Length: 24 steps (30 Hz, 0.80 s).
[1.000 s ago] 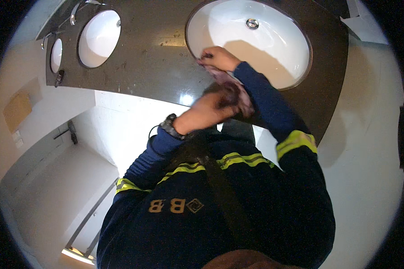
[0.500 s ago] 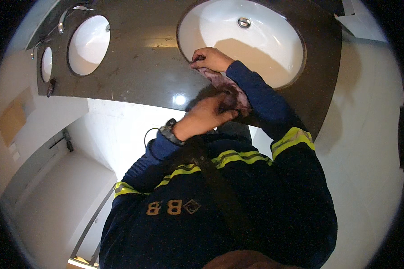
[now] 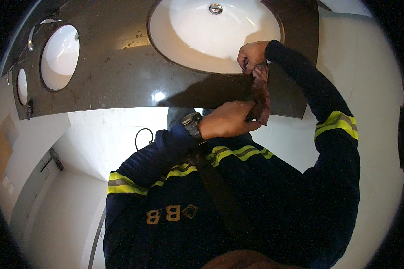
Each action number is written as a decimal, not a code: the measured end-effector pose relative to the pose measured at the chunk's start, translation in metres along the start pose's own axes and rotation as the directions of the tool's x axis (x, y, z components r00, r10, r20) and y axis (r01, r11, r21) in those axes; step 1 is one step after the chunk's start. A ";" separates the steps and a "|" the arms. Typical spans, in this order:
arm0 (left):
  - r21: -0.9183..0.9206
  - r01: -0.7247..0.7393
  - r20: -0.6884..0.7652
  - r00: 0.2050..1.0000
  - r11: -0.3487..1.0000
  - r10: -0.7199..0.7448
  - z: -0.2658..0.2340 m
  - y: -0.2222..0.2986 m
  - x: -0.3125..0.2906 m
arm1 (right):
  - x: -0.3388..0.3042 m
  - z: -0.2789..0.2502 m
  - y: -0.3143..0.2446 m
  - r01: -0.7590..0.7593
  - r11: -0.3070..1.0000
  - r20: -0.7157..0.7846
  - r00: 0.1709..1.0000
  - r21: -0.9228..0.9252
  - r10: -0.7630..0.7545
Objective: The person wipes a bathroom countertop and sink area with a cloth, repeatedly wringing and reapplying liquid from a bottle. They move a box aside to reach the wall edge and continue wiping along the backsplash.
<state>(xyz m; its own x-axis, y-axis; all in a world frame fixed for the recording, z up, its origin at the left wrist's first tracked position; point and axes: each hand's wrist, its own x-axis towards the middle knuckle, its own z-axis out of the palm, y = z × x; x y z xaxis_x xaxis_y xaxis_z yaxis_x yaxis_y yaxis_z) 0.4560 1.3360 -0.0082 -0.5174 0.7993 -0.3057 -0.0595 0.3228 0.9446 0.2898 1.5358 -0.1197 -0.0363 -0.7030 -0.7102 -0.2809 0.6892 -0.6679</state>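
A dark reddish-brown cloth point(image 3: 260, 93) is stretched between my two hands in front of my chest. My right hand point(image 3: 251, 55) pinches its upper end just above the near rim of a white oval sink point(image 3: 197, 42). My left hand point(image 3: 228, 119), with a dark wristwatch point(image 3: 192, 124) on the wrist, grips the lower end. Both arms wear dark blue sleeves with yellow reflective bands. The cloth hangs over the front edge of the dark brown counter point(image 3: 116, 76).
The sink has a metal drain point(image 3: 215, 8) at its far side. Two more white basins point(image 3: 60, 56) point(image 3: 21, 85) are set in the counter to the left. White floor and walls lie below the counter, with a dark cable loop point(image 3: 142, 136) beside my left arm.
My hands have drawn apart: the right one rose toward the sink rim and the cloth is now pulled out long between them. The view has shifted, with the sink nearer the middle.
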 end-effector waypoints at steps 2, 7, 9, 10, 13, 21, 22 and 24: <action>0.008 0.047 -0.016 0.999 0.999 -0.047 -0.004 0.000 -0.005 | 0.012 0.004 -0.007 -0.003 0.999 -0.063 0.998 0.050 0.006; 0.006 0.132 -0.044 0.990 0.991 -0.132 -0.024 -0.007 -0.030 | 0.098 -0.001 -0.053 0.359 0.925 -0.416 0.865 0.124 -0.280; 0.087 0.203 -0.132 0.973 0.975 -0.191 -0.033 -0.012 -0.039 | 0.122 -0.003 -0.064 0.400 0.902 -0.537 0.803 0.162 -0.259; 0.059 0.225 -0.146 0.966 0.973 -0.214 -0.035 -0.014 -0.041 | 0.129 -0.003 -0.066 0.396 0.896 -0.542 0.807 0.201 -0.235; -0.008 0.269 -0.141 0.953 0.963 -0.267 -0.036 -0.017 -0.039 | 0.114 -0.001 -0.057 0.316 0.942 -0.435 0.868 0.114 -0.238; 0.013 0.108 0.122 0.986 0.994 -0.109 0.000 0.006 0.005 | -0.018 0.014 0.013 -0.162 0.941 -0.144 0.982 -0.298 0.124; -0.037 0.061 0.076 0.995 0.997 -0.058 0.000 0.007 0.013 | -0.029 0.009 0.021 -0.212 0.883 -0.148 0.975 -0.418 0.164; -0.127 0.006 0.001 1.000 0.992 -0.006 -0.002 0.012 0.028 | -0.047 0.003 0.029 -0.410 0.753 -0.341 0.904 -0.515 0.259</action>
<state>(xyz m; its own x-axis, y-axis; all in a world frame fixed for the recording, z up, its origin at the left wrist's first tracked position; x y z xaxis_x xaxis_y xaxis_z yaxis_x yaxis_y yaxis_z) 0.4394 1.3609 -0.0052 -0.5162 0.7977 -0.3118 -0.1709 0.2607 0.9502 0.2865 1.5896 -0.1064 -0.4323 -0.5167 -0.7391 -0.6904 0.7168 -0.0973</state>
